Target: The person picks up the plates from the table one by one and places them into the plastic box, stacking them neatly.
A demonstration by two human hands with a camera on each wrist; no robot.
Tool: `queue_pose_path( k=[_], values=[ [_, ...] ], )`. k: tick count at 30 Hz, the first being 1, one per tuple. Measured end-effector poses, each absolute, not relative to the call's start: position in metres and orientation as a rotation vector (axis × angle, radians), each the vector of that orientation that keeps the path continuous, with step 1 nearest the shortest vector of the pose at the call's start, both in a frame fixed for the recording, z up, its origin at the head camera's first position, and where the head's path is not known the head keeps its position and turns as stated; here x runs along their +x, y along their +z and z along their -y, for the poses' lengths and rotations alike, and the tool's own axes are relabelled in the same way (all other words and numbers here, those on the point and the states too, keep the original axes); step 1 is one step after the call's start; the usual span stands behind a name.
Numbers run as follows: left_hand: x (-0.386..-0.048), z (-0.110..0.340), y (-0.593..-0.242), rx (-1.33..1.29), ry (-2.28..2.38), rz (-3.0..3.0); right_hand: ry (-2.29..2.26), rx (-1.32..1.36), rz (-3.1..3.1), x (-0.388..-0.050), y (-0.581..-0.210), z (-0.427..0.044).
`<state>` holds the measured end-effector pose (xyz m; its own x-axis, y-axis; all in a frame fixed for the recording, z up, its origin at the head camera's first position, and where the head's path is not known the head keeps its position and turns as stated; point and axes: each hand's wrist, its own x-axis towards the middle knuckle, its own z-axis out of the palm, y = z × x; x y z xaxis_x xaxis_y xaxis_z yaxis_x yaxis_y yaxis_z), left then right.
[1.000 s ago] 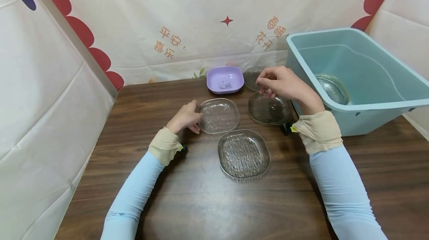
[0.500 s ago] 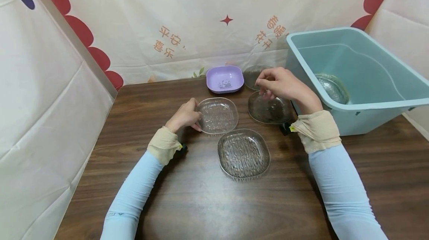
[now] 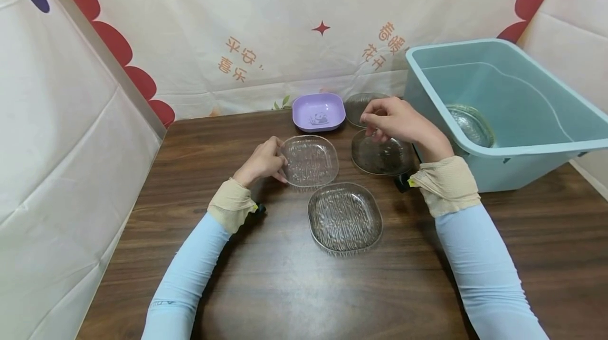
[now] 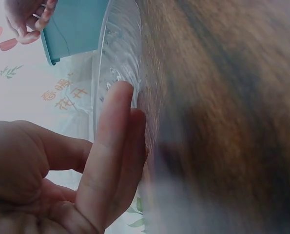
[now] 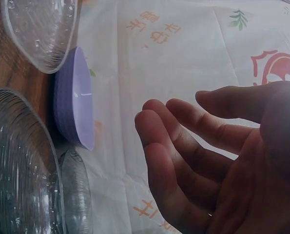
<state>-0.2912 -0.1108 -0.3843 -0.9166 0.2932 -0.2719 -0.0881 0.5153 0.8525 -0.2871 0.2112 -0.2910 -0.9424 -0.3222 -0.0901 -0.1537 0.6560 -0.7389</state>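
My left hand (image 3: 264, 163) pinches the left rim of a clear, ribbed plastic plate (image 3: 311, 161), thumb and fingers at its edge. In the left wrist view the straight fingers (image 4: 110, 151) lie along the side of the plate (image 4: 118, 53), low over the table. The far side of the pinch is hidden. My right hand (image 3: 399, 121) hovers over a dark transparent plate (image 3: 380, 155), fingers loosely bent. The right wrist view shows nothing between the thumb and fingers (image 5: 159, 170). Nearest the person sits another ribbed transparent plate (image 3: 345, 217).
A purple dish (image 3: 319, 112) with a panda print stands at the back, beside a further transparent plate (image 3: 358, 107). At the right is a large blue-green bin (image 3: 527, 155) with a transparent dish (image 3: 472, 125) inside. The wooden table (image 3: 304, 298) ends against a printed cloth.
The clear plate at my left hand has shifted slightly away from the person, its rim a little higher, and the left fingers have closed on it. My right hand has hardly moved.
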Motion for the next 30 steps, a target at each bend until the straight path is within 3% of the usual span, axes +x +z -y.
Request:
queue_pose_path(
  k=[30],
  values=[
    [-0.273,0.088,-0.358,0.260,1.643,-2.470,-1.237,-0.246,-2.477,-0.301,-0.320,-0.200]
  ],
)
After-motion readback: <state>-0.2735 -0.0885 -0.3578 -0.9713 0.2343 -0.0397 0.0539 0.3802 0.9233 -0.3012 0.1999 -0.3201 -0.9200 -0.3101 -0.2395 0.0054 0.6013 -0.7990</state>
